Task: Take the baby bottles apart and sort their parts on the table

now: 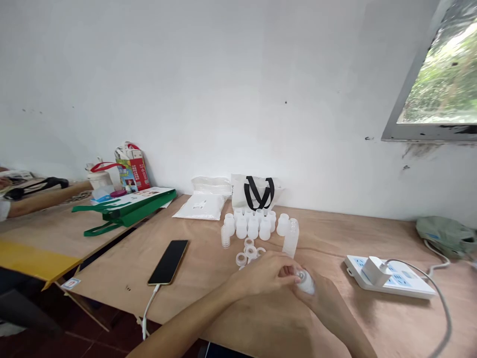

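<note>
My right hand (323,294) is wrapped round a small translucent white bottle (306,283), which is tilted toward my left. At the bottle's top end, the fingers of my left hand (265,272) are pinched together; whether they grip a ring or cap there is too small to tell. Just beyond my left hand lie several translucent plastic rings (250,252). Behind them several frosted white bottles (252,227) stand in a group. A tall stack of clear cups or caps (291,237) rises beyond my hands, and a shorter clear stack (225,236) stands at the group's left.
A phone (168,262) on a charging cable lies at left. At right are a power strip (389,278) with a plugged-in charger and a green cap (445,233). White plastic packs (201,205) and a black-handled bag (238,191) sit by the wall. Another person's arm (48,199) rests far left.
</note>
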`<state>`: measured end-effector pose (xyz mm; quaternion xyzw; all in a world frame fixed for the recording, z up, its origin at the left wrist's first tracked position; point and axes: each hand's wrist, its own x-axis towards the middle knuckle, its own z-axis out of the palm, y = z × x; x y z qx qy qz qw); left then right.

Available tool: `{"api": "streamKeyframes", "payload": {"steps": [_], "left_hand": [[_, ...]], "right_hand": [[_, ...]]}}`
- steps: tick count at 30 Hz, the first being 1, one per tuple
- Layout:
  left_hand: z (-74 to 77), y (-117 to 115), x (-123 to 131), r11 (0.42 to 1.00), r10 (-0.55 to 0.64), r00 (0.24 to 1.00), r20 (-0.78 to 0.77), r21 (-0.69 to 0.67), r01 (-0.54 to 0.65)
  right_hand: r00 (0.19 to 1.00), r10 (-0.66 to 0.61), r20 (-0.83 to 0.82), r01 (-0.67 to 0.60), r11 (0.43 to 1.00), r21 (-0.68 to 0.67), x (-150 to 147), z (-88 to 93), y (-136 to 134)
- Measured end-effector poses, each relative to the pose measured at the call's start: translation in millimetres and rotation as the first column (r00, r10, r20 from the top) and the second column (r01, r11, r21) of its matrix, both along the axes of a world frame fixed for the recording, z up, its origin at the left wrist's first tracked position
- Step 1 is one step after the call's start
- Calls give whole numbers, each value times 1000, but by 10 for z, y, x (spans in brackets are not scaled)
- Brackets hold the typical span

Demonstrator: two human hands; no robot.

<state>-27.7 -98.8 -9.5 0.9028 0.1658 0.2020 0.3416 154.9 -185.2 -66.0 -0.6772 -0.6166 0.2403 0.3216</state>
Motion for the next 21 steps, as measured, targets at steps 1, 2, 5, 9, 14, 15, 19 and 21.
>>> {"api": "streamKeyframes", "payload": {"steps": [1, 2, 5, 9, 14, 15, 19, 21], "left_hand": [[-21, -2, -23, 999, 3, 1000, -8, 39, -2], [-48, -10, -42, 997, 14, 1000, -5, 76, -14], [-159, -38, -65, 989, 87, 996, 27, 122, -89], [-323, -2, -60, 987, 161, 984, 74, -5, -161], [-389, 52, -132, 935, 226, 973, 44, -290, -204], [-389, 47, -152, 919, 229, 972, 45, -339, -201], [-420, 10, -202, 861, 256, 964, 73, -471, -193], [-450, 8, -213, 828, 309, 947, 87, -514, -223]], "right_hand": [[997, 3, 73, -3, 1000, 0, -12, -20, 3], [990, 15, 141, -15, 1000, -1, -27, -38, 7], [953, 46, 298, -37, 999, -37, -85, -67, 22], [915, 41, 401, -15, 998, -69, -170, -67, 40], [919, 93, 382, -78, 995, -55, -190, -110, 35], [923, 107, 371, -96, 994, -49, -187, -123, 32], [927, 148, 345, -147, 989, -27, -201, -165, 34], [930, 130, 343, -140, 990, 5, -231, -177, 42]]}}
